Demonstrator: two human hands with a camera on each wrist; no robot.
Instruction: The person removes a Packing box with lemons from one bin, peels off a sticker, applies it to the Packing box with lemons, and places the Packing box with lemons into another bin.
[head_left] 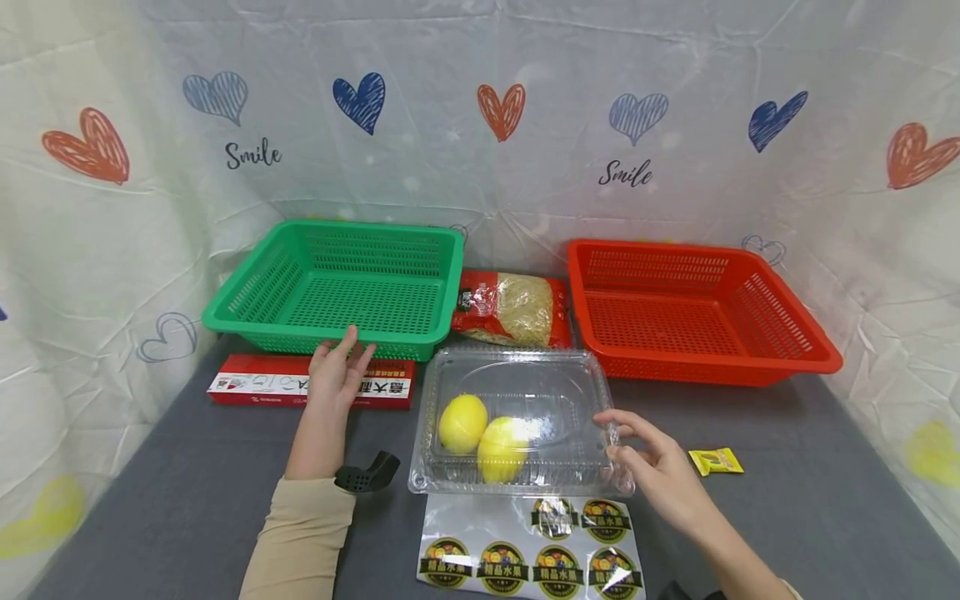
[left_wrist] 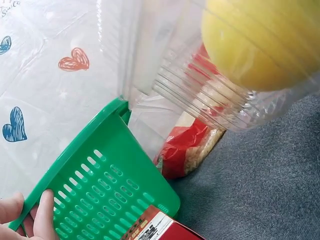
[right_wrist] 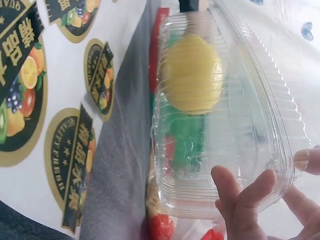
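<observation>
My right hand [head_left: 652, 467] pinches the right edge of a clear plastic clamshell container [head_left: 555, 383]. Inside lie two yellow, lemon-like fruits, one [head_left: 462, 423] at the left and the other [head_left: 502, 450] nearer the front. The container looks raised above the table in both wrist views. With thumb and fingers on either side of the rim, my left hand [head_left: 337, 375] grips the front edge of the green basket [head_left: 262, 337]. Just below that hand lies a long red and white box [head_left: 255, 390], partly covered by the wrist.
A sheet of round fruit stickers [head_left: 472, 517] lies in front of the container. A red and clear bag of pale dry noodles [head_left: 517, 308] stands between the green basket and a red basket [head_left: 705, 367]. At the right is a small yellow packet [head_left: 716, 461]. A printed cloth hangs behind.
</observation>
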